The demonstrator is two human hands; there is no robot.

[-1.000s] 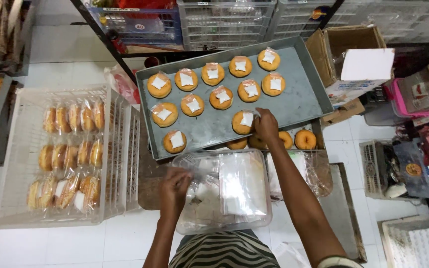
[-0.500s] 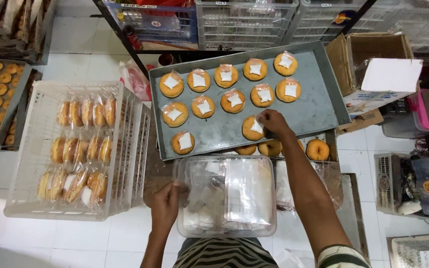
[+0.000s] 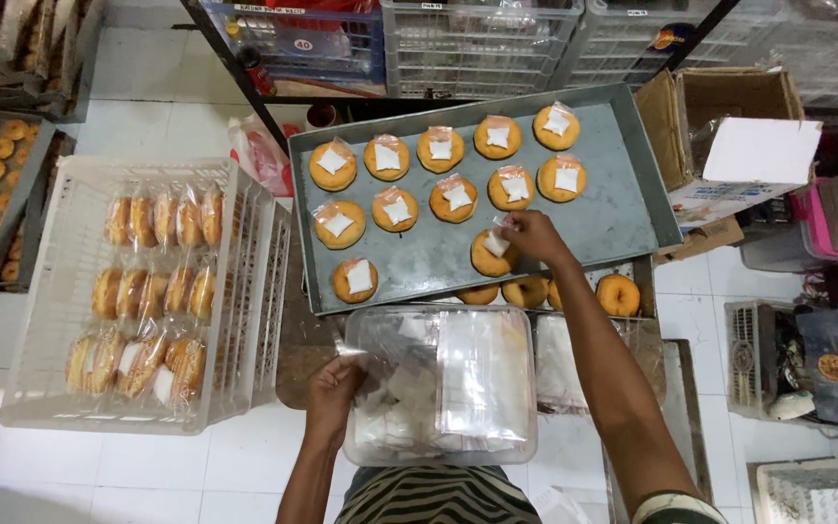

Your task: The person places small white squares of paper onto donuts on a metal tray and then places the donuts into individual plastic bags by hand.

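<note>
Donut w/ small white packet on top is sitting at front edge of grey metal tray, nearest my right hand. Right grip is pinching narrow on that donut's clear wrapper, fingertips touching it. Ten more wrapped donuts, each w/ a white packet, are lying in rough rows across the tray; bare area at tray's right side. Left hand is resting on left rim of clear plastic tub just below the tray; left grip is curled on the rim, can't tell if it's holding anything more. Tub is holding small white packets and clear bags. Unwrapped donuts are showing just under tray's front edge. White plastic crate w/ bagged donuts is standing on the floor to the left, apart from both hands.
</note>
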